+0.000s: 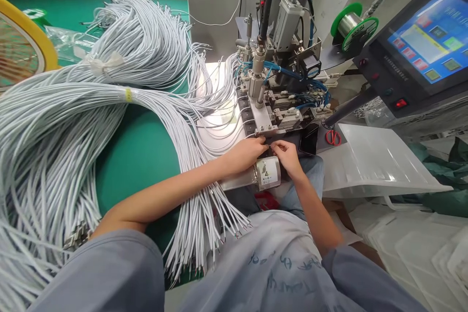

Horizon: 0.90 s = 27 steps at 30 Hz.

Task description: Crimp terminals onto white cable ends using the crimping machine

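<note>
My left hand [245,152] and my right hand [287,153] meet fingertip to fingertip at the front edge of a small soldering machine [272,87]. Both are pinched around a thin wire end [269,146] too small to name for sure. They rest just above a white motor housing with a warning sticker [268,172]. Large bundles of white cables [109,102] fan across the green table [139,156] to my left, their stripped ends hanging over its front edge near my left forearm.
A touchscreen control panel [427,44] stands at the right, with a green solder spool [353,24] beside it. Red-handled scissors [332,137] and a black phone [309,139] lie by the machine. A white plastic tray [376,161] slopes at the right. A yellow-rimmed racket [25,44] lies far left.
</note>
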### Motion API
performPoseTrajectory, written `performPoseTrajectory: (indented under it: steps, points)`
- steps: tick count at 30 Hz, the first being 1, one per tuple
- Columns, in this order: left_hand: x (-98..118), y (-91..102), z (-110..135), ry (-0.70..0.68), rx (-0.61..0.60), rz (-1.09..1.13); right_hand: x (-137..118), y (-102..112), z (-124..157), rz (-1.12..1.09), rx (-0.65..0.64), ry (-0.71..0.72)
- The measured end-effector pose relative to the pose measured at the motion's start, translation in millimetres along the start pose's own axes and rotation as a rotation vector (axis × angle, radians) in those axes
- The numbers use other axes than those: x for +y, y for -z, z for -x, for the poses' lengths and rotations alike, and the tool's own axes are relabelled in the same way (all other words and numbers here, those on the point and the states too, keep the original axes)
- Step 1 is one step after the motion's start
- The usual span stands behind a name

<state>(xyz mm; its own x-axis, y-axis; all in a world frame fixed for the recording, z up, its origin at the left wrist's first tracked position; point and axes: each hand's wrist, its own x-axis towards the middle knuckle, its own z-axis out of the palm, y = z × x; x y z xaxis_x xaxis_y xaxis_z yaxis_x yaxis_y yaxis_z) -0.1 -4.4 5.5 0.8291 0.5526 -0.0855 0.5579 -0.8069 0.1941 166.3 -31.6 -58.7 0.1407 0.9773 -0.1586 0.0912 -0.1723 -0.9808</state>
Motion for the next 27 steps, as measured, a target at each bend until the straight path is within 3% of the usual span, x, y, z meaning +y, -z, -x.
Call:
performPoseTrajectory:
  steps: [8,15,23,27]
  points:
    - [9.3,8.2,0.2,-0.002,-0.075,-0.15,-3.6,3.2,-3.1,0.027,-0.025,-0.026]
    - [7.6,1.9,0.1,-0.034,-0.054,-0.207,-7.6,2.5,-9.4,-0.016,-0.106,-0.131]
    - [8.1,1.0,1.3,-0.036,-0.04,-0.218,-6.9,1.5,-4.8,-0.014,-0.034,-0.069]
    - [6.5,-0.2,1.3,-0.032,-0.027,-0.225,-4.6,-0.1,-8.7,0.043,-0.078,-0.081]
